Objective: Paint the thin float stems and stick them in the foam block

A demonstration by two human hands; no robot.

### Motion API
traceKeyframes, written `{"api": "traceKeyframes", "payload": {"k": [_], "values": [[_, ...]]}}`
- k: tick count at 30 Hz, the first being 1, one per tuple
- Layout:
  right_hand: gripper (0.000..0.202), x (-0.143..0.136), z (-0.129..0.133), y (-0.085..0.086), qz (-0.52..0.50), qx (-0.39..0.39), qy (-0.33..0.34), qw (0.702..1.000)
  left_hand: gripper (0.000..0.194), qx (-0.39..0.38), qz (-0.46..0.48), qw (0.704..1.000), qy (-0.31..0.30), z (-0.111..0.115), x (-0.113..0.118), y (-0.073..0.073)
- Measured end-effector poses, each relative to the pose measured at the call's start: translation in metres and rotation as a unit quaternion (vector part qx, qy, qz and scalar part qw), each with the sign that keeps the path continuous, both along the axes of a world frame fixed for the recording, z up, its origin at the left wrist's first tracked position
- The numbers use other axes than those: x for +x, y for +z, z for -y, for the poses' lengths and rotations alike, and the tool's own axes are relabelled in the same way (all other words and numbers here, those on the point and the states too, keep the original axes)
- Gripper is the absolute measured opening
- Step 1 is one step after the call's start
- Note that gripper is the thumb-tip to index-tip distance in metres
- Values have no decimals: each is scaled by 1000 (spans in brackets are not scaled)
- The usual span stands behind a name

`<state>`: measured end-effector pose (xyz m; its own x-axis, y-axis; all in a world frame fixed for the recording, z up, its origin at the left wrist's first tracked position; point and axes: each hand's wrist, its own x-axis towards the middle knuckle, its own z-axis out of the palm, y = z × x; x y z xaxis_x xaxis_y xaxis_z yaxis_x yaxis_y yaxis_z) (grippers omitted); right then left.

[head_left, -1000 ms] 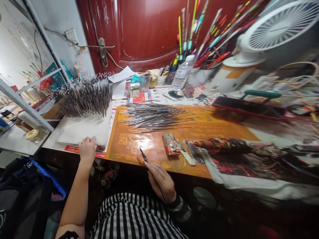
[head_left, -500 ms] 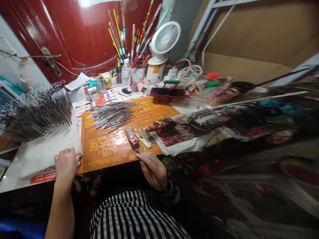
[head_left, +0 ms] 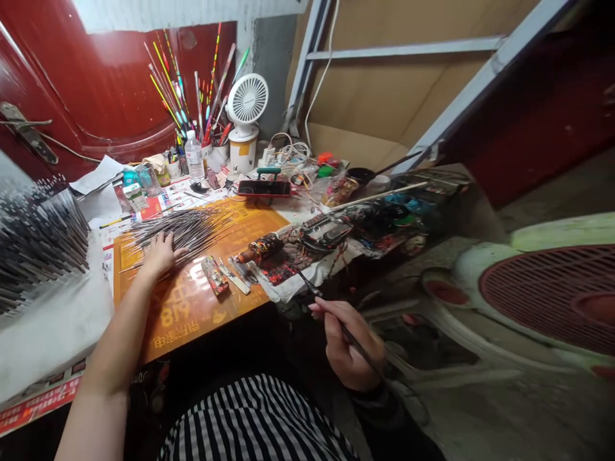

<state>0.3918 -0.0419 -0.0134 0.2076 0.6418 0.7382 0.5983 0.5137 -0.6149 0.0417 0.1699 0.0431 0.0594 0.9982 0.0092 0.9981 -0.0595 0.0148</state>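
Note:
My left hand (head_left: 160,255) rests at the near edge of a pile of thin dark sticks (head_left: 187,224) on the orange printed mat (head_left: 168,314). Its fingers reach onto the sticks, with the thumb apart; I see no stick held between them. A slim dark paintbrush (head_left: 353,339) is pinched in my right hand (head_left: 353,346). Its bristle tip points up and left, close to the front edge of a paint-smeared palette area (head_left: 281,272). Between the hands lie a paint-spotted block (head_left: 214,276) and a flat pale blade (head_left: 234,276).
At left, many dark sticks (head_left: 43,237) stand upright in a white board (head_left: 52,339). Behind the mat are a phone (head_left: 264,188), a water bottle (head_left: 194,157), a small white fan (head_left: 247,99) and coloured floats in cups. A large floor fan (head_left: 552,294) stands at right.
My left hand has gone from the white board's edge to the stick pile. My right hand has moved the paintbrush right, from the block to the palette. The view has turned right.

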Motion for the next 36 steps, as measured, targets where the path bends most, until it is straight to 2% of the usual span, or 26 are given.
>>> {"api": "traceKeyframes", "payload": {"k": [4, 8, 12, 15, 17, 18, 21, 23, 26, 29, 32, 36], "values": [[26, 13, -2, -1, -5, -1, -23, 1000, 81, 27, -49, 998, -19, 28, 17, -16], [26, 15, -9, 2, -18, 0, -26, 1000, 66, 21, -69, 996, -51, 45, 22, -22], [26, 11, -11, 5, -29, -1, -24, 999, 60, -41, -70, 994, -77, 42, 13, -14], [26, 11, -11, 7, -30, 0, -25, 999, 73, -96, -81, 987, -99, 28, 1, 4], [26, 14, -10, 9, -30, 1, -29, 999, 82, -117, -78, 981, -135, 8, -4, 20], [26, 16, -10, 10, -29, -2, -32, 999, 79, -114, -72, 979, -155, -6, -4, 27], [25, 26, -9, 10, -36, -25, -51, 998, 46, -37, -66, 982, -174, -61, 4, 45], [24, 33, -9, 9, -43, -42, -76, 995, 37, 14, -77, 986, -150, -104, 17, 49], [23, 45, -10, 7, -21, -57, -92, 994, 43, 24, -88, 983, -157, -164, 39, 44], [21, 56, -13, 7, 10, -55, -99, 994, 45, 7, -100, 978, -185, -208, 60, 32], [19, 65, -14, 8, 28, -61, -113, 991, 37, -12, -115, 975, -191, -234, 71, 21], [18, 72, -13, 2, 35, -71, -117, 990, 28, -27, -135, 974, -181, -244, 65, 17]]}}
